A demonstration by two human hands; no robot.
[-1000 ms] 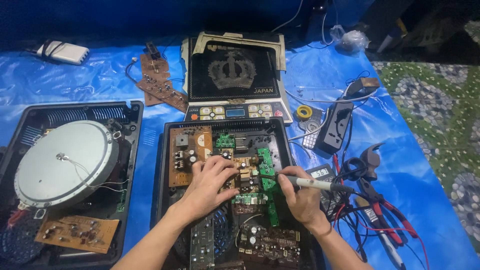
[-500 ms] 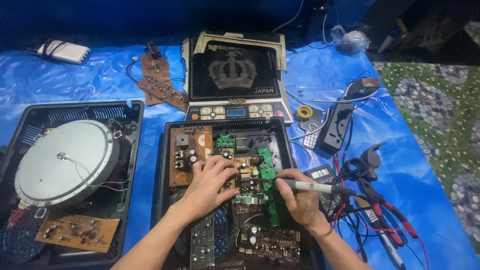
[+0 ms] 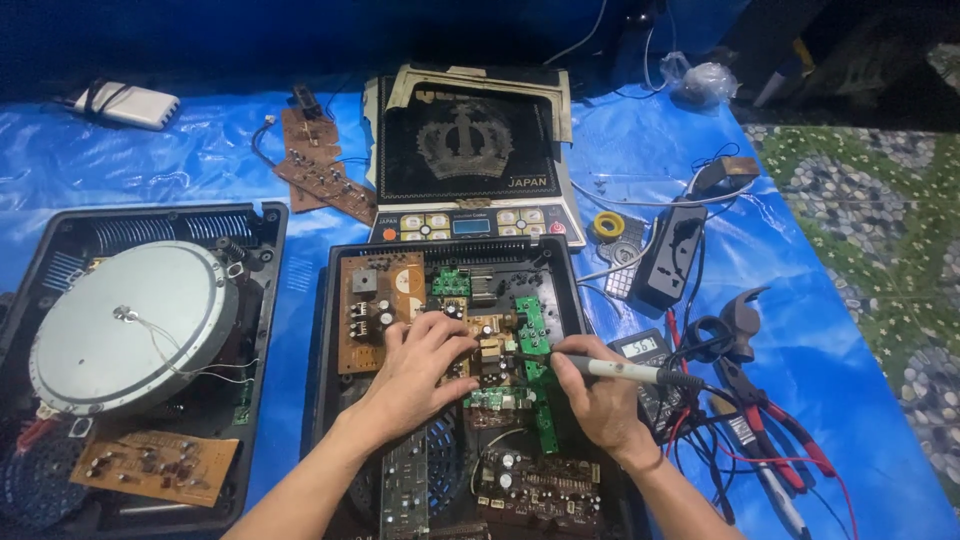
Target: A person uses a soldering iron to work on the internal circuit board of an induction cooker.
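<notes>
1. Open black appliance casing [image 3: 320,330] lies centre on the blue tarp [image 3: 200,160], top cover off, several circuit boards exposed inside: brown board [image 3: 372,305] upper left, green boards [image 3: 530,325] to the right, darker board [image 3: 540,485] near the bottom edge.
2. Left hand [image 3: 420,375] lies flat, fingers spread and pressing on the small boards at the middle of the casing; it grips nothing.
3. Right hand [image 3: 600,400] is closed around a soldering iron [image 3: 620,372], held like a pen, tip pointing left at the board between the two hands. Whether the tip touches a joint is too small to tell.
4. Judged stage: disassembly done, board-level work in hand; boards sit loose, nothing refitted, cover not replaced.
5. Glass-topped induction cooker panel [image 3: 465,150] lies just behind the casing.
6. Second opened unit with round coil disc [image 3: 125,325] lies left; a loose brown board [image 3: 155,468] rests at its lower corner.
7. Multimeter [image 3: 640,347], red-handled pliers [image 3: 770,420] and solder roll [image 3: 607,224] lie right.
</notes>
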